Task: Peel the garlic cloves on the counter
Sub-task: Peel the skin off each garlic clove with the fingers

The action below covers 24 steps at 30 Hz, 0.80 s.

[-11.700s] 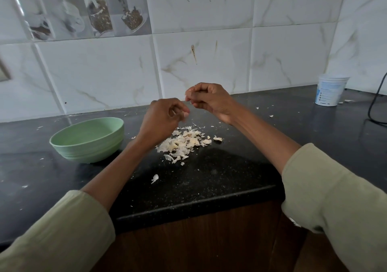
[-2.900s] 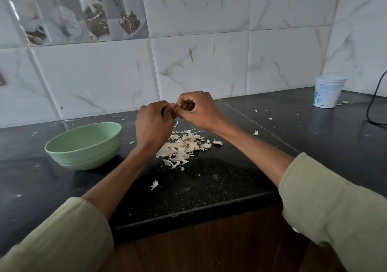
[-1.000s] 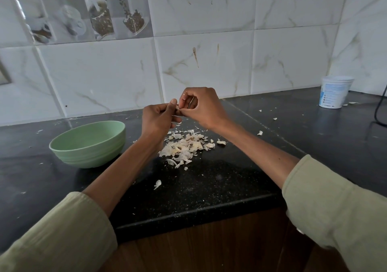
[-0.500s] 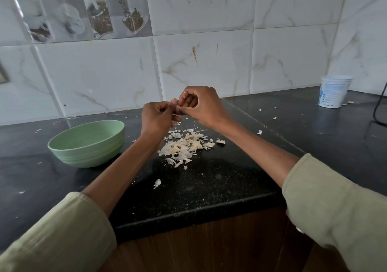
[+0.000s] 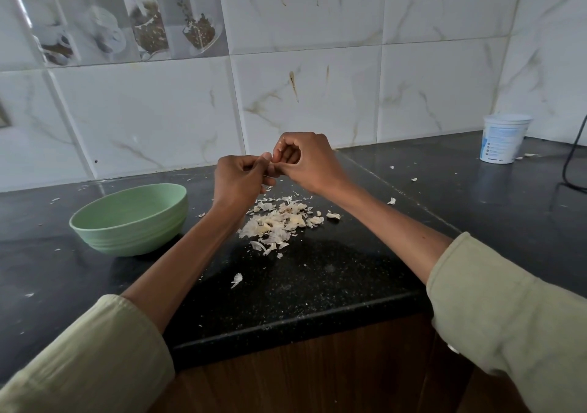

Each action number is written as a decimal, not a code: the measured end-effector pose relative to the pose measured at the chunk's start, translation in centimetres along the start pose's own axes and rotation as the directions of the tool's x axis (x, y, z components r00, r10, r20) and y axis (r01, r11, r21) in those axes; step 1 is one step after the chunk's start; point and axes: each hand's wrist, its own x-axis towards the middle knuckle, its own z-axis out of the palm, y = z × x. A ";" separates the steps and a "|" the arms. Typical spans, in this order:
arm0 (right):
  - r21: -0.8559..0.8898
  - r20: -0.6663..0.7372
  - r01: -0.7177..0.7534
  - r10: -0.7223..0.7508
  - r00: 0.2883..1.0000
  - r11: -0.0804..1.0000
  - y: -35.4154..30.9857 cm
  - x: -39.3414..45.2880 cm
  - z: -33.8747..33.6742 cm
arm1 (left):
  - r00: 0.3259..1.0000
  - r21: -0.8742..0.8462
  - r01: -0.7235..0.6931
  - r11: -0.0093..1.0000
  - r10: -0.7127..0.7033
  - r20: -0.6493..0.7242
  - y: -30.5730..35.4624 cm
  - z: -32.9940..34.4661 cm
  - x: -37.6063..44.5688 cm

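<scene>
My left hand (image 5: 239, 180) and my right hand (image 5: 307, 160) meet fingertip to fingertip above the black counter (image 5: 333, 273), a little behind the heap of garlic skins (image 5: 279, 223). Both have curled fingers and pinch a small garlic clove between them; the clove itself is almost wholly hidden by the fingers. The heap is pale, papery and loose, lying just below the hands. A single skin flake (image 5: 236, 279) lies nearer the counter's front edge.
A pale green bowl (image 5: 128, 219) stands left of the heap. A white tub (image 5: 505, 138) sits at the back right near the tiled wall, with a black cable (image 5: 571, 158) beside it. Small skin bits are scattered over the counter.
The hands have stayed joined above the heap, with only small finger shifts; compared with 11.7 s ago they have closed together.
</scene>
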 end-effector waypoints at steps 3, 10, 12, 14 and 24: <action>-0.006 0.007 0.004 -0.004 1.000 1.000 0.0 0.0 0.1 | 1.000 0.020 -0.007 1.000 0.007 -0.006 0.0 0.0 -0.1; -0.022 0.035 0.029 -0.029 0.999 0.999 -0.1 -0.1 0.1 | 1.000 0.054 -0.017 0.998 0.017 -0.002 0.3 -0.1 -0.2; -0.028 0.049 0.039 -0.038 0.998 0.999 -0.1 -0.1 0.0 | 1.000 0.037 0.007 0.999 -0.007 0.004 0.4 0.0 -0.2; -0.041 0.065 0.039 -0.037 0.997 0.998 -0.1 -0.1 0.0 | 0.999 0.008 0.046 0.999 -0.047 0.023 0.4 0.0 -0.1; -0.099 0.096 0.112 -0.103 0.990 0.989 0.1 0.0 0.3 | 0.950 -0.188 0.313 0.931 -0.301 0.088 1.0 -0.3 0.2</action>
